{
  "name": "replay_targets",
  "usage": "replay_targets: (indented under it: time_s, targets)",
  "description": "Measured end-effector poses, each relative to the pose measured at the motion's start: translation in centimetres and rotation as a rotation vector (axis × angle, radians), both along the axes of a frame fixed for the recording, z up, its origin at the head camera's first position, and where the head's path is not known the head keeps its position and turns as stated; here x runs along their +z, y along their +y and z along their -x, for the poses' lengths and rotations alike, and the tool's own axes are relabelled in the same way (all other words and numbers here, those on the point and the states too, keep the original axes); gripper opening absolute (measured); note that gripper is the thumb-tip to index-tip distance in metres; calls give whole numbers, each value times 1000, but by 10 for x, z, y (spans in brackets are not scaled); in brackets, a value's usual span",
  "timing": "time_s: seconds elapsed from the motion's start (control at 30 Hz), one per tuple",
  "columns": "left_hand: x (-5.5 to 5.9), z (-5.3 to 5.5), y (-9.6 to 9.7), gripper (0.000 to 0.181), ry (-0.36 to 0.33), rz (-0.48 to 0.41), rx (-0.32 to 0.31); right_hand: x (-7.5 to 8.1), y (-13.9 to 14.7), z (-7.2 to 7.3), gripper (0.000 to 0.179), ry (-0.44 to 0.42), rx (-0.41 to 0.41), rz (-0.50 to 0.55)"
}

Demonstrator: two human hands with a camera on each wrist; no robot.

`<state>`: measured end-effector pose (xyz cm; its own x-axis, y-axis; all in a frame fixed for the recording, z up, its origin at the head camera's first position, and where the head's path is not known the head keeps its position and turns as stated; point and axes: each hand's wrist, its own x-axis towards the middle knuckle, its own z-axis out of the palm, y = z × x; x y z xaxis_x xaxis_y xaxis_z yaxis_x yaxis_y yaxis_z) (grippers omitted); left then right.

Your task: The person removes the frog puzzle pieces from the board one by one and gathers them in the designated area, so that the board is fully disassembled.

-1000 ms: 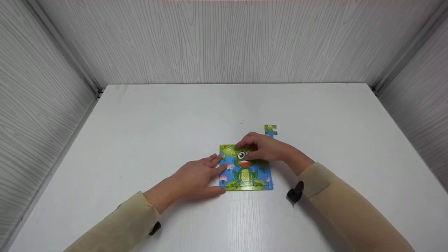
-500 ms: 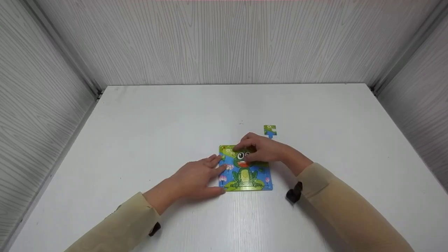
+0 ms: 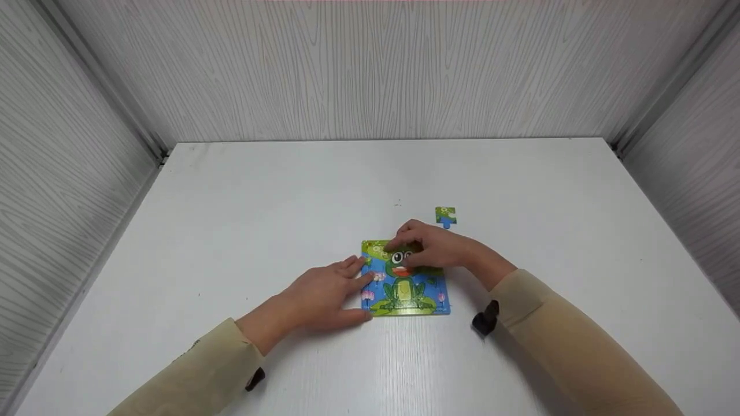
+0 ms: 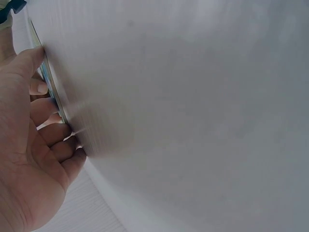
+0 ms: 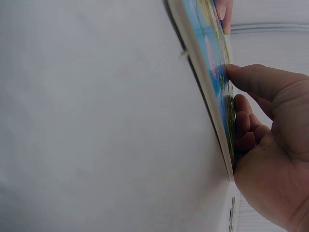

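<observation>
Right hand (image 3: 432, 245): thumb and fingers parted on the frog puzzle (image 3: 404, 293); whether they pinch anything cannot be told. Left hand (image 3: 321, 293): spread fingers touch its left edge. Loose piece (image 3: 446, 215): just beyond the right, nearer hand, tab toward it.

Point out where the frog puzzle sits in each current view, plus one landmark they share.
Head: the frog puzzle lies just below and right of center.
Left wrist: a thin edge-on strip, upper left, partly behind the left hand.
Right wrist: a slanting strip right of center, against the right hand.
Shared landmark: the white tabletop.
</observation>
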<state>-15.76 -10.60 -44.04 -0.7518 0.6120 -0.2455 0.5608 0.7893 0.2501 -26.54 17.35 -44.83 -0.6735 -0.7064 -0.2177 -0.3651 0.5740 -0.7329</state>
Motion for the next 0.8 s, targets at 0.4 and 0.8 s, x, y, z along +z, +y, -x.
replay_targets:
  time_s: [0.4, 0.8]
  targets:
    - [0, 0, 0, 80, -1, -9, 4, -1, 0, 1, 33, -13, 0, 13]
    - [0, 0, 1, 81, -18, 10, 16, 1, -2, 0, 34, -13, -1, -20]
